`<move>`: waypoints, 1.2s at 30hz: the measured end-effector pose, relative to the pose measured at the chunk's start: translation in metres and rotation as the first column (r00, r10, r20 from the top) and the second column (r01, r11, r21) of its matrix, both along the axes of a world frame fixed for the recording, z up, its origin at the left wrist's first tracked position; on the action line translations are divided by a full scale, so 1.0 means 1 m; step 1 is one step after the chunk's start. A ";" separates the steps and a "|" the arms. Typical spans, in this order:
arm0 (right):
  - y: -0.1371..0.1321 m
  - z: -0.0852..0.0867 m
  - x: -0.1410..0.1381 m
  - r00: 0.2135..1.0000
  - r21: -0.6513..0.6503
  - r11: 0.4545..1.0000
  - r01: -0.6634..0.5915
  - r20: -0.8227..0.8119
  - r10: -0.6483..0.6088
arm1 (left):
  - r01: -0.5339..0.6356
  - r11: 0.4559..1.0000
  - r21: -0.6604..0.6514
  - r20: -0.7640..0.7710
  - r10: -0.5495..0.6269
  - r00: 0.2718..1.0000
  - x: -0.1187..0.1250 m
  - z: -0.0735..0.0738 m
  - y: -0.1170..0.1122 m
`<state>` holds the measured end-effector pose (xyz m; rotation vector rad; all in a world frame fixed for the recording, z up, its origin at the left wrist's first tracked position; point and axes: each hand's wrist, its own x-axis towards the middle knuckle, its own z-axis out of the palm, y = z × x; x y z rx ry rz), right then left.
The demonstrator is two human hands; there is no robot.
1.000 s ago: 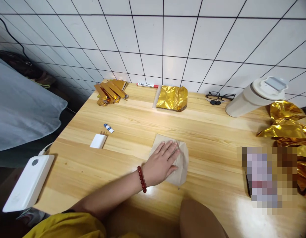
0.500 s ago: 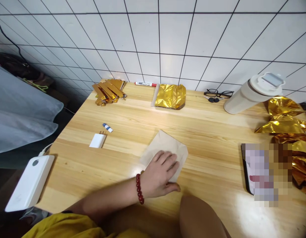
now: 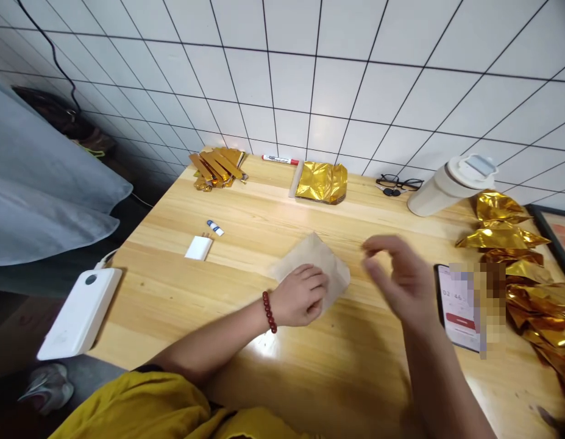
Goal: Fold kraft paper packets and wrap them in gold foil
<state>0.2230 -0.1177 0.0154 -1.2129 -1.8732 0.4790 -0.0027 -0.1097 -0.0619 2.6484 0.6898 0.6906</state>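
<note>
A beige paper sheet (image 3: 333, 268) lies askew on the wooden table, its lower left part covered by my left hand (image 3: 305, 296). The fingers of that hand are bent and held together, pressing on the sheet; a red bead bracelet (image 3: 269, 312) circles the wrist. To the right of the sheet, my right hand (image 3: 403, 277) is raised above the table, somewhat blurred. A gap shows between its thumb and curved index finger, with nothing visible in it. Behind the sheet sits a stack of gold foil paper (image 3: 322, 182).
Folded gold foil strips (image 3: 220, 167) and a marker (image 3: 280, 160) lie near the wall. Glasses (image 3: 400, 183), a tumbler (image 3: 447, 186), a phone (image 3: 458, 311) and gold foil pieces (image 3: 538, 292) are right. A charger (image 3: 198, 247), a small tube (image 3: 215, 228) and a power bank (image 3: 81, 314) are left.
My right hand has risen from the table's front edge to beside the paper sheet. My left hand's fingers have curled in on the sheet. The view has shifted slightly.
</note>
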 end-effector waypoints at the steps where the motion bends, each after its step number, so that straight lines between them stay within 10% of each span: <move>1: -0.005 -0.009 0.001 0.994 -0.024 0.997 -0.074 0.080 0.076 | 0.020 1.000 -0.022 0.021 -0.019 1.000 -0.001 -0.001 0.004; 5: -0.024 -0.057 0.006 0.900 -0.162 0.947 -0.277 0.302 0.315 | 0.062 0.992 -0.112 0.103 -0.050 0.993 -0.006 -0.003 0.016; 9: -0.030 -0.086 0.007 0.952 -0.093 0.976 -0.195 0.221 0.211 | 0.019 0.992 -0.124 0.050 -0.013 0.999 -0.010 0.004 0.015; 16: -0.029 -0.088 0.006 0.957 -0.065 0.978 -0.197 0.205 0.206 | -0.075 0.997 -0.020 -0.206 0.070 0.976 -0.020 0.017 -0.020; 26: -0.030 -0.087 0.007 0.968 -0.104 0.984 -0.148 0.190 0.166 | -0.006 0.985 -0.173 0.295 0.057 0.954 -0.022 0.005 -0.013; 36: -0.033 -0.087 0.012 0.993 -0.242 0.967 -0.075 -0.102 0.051 | -0.042 0.672 -0.739 0.423 0.512 0.748 -0.030 0.002 -0.008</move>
